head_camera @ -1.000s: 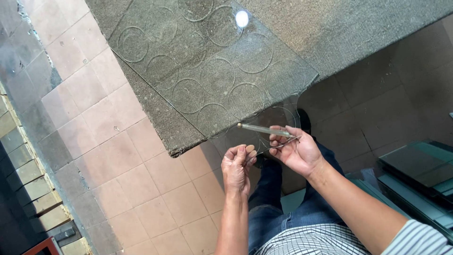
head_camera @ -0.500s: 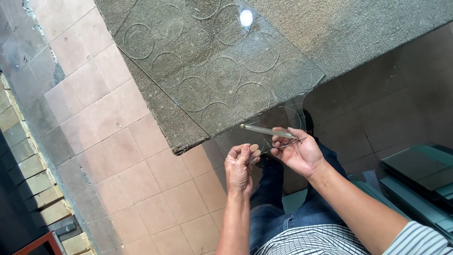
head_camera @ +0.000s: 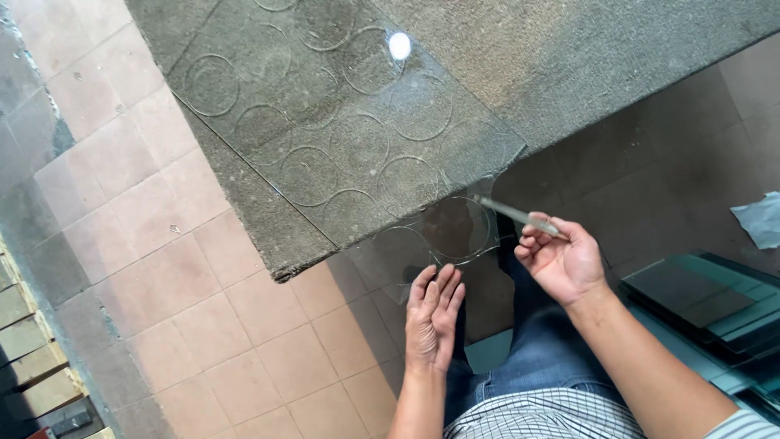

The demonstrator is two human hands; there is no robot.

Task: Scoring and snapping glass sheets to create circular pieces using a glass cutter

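Note:
A clear glass sheet (head_camera: 325,122) scored with several circles lies on a grey felt-covered table (head_camera: 569,65), its near corner overhanging the table edge. My left hand (head_camera: 433,317) is flat, palm up, fingers together, under the overhanging corner near a scored circle (head_camera: 459,229). My right hand (head_camera: 561,258) grips a slim metal glass cutter (head_camera: 520,215), whose tip points at that overhanging circle.
Pink floor tiles (head_camera: 162,284) spread at the left, with a brick step (head_camera: 32,358) at the far left. Stacked green-edged glass panes (head_camera: 707,309) lie on the floor at the right, beside a scrap of grey paper (head_camera: 760,219). My jeans-clad legs (head_camera: 536,358) stand below the table edge.
My left hand has opened from a curled grip to a flat palm beneath the glass corner. The right hand with the cutter has stayed almost in place.

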